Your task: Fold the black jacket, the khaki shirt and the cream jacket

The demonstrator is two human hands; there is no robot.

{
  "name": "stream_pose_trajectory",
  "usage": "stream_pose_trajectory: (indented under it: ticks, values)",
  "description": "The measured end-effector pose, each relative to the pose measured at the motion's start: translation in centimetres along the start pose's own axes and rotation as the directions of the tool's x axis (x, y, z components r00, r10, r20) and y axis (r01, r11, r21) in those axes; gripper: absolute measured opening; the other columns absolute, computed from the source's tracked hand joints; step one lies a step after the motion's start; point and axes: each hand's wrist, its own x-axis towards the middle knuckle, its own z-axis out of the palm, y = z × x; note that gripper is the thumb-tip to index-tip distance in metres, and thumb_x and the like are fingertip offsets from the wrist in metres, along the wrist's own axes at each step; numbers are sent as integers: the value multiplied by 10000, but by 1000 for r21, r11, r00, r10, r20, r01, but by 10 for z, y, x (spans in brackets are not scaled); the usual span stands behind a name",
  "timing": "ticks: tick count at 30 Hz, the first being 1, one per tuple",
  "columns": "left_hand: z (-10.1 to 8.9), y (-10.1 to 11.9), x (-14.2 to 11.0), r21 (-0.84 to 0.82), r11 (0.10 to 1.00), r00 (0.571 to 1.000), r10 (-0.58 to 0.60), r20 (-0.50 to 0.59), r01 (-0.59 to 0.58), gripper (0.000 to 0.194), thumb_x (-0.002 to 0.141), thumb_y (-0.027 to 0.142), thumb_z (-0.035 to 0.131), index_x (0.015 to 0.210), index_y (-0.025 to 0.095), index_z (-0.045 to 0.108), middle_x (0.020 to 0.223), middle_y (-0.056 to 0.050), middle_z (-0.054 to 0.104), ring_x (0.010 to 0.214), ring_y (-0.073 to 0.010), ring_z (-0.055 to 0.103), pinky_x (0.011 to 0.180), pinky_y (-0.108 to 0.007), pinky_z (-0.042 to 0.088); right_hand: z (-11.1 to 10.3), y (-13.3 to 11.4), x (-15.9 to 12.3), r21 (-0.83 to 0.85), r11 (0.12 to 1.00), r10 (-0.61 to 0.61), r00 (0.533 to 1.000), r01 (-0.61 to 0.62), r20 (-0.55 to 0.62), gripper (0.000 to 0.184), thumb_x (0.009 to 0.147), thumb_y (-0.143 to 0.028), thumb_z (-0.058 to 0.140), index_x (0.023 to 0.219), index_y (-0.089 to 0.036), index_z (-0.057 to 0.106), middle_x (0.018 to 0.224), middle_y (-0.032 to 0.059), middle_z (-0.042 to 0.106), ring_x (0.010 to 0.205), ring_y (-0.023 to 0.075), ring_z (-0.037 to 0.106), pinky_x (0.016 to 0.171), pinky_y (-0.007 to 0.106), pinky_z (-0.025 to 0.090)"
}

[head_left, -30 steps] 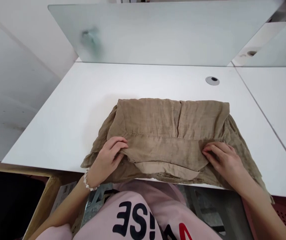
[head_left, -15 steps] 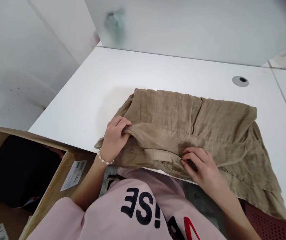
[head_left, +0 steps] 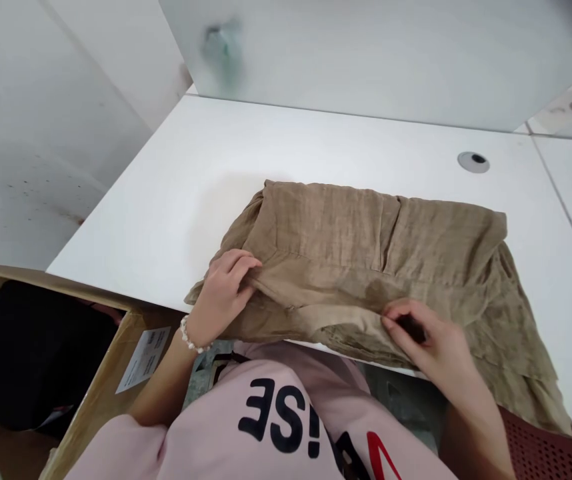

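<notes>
A brown, wrinkled cloth garment (head_left: 336, 223) lies folded on the white table, with its near part reaching the front edge. My left hand (head_left: 226, 287), with a beaded bracelet at the wrist, pinches a fold on the garment's left side. At the near middle, my right hand (head_left: 426, 337) grips the garment's edge between thumb and forefinger, lifting it slightly. A seam runs across the cloth between both hands. On the right the garment spreads out and hangs over the table's edge.
The white table (head_left: 176, 160) meets a frosted panel (head_left: 356, 60) at the back. A round cable hole (head_left: 473, 162) sits at the back right. At lower left stands a cardboard box (head_left: 111, 373) holding dark cloth (head_left: 31, 353). A red perforated surface (head_left: 541, 447) shows at lower right.
My right hand has moved to the right along the garment's near edge and now pinches it there. My left hand keeps its fold and has dropped slightly.
</notes>
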Motion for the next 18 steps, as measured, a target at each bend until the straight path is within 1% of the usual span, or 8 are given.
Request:
stream_pose_trajectory:
  ticks: [2,4,7,9,11,13,16,18]
  values:
    - [4,3,-13,12,1000,1000,-5,-27,5,243,832,73,583,1041,184,529,1080,-56,561,1038,-197,553,899,-335,466,11,3,1,-75,997,-27,998,31,61,88,977,-247,537,928,-202,595,892,16,627,793,162,614,700,263,463]
    - [7,9,-24,36,995,995,96,-22,-95,182,859,147,639,990,177,516,1021,-52,556,979,-191,547,850,-323,466,20,5,1,-124,991,-50,997,58,59,130,1001,-258,498,969,-197,609,921,35,633,822,180,615,736,292,470]
    - [11,17,-33,87,950,951,290,103,-299,115,896,157,619,964,165,526,981,-48,568,926,-187,535,813,-327,441,25,5,0,-185,979,-79,995,87,54,191,1026,-282,464,999,-198,633,955,60,646,839,203,614,757,331,469]
    - [14,21,-34,137,926,931,332,151,-353,102,899,101,583,975,152,540,975,-51,578,897,-189,526,782,-334,423,23,3,0,-197,977,-72,996,82,58,212,1033,-291,455,1007,-198,644,975,71,648,850,210,614,763,342,468]
    - [16,22,-32,201,902,921,351,167,-381,122,892,59,561,987,135,552,960,-59,584,878,-197,514,761,-344,409,19,1,0,-149,988,-39,997,48,69,208,1033,-296,464,1027,-198,647,1010,78,646,893,211,617,772,333,474]
    - [14,22,-30,217,887,909,373,184,-408,127,891,39,547,984,125,558,933,-60,585,863,-196,502,751,-346,399,14,-2,-2,-56,998,3,997,2,79,194,1027,-301,481,1040,-200,647,1031,76,646,930,204,622,763,304,485]
    - [8,22,-29,78,927,921,351,167,-367,114,893,39,548,944,141,544,932,-45,566,874,-173,489,768,-326,396,4,-1,-7,50,997,62,996,-65,61,178,1011,-321,515,1024,-200,644,1018,63,653,902,186,632,731,269,493]
    - [5,21,-30,-36,950,934,312,175,-310,122,893,37,544,915,156,531,962,-38,548,908,-162,483,800,-316,397,-4,5,-13,58,992,108,994,-110,31,173,1001,-339,532,1007,-205,641,1000,51,656,877,179,634,728,265,492]
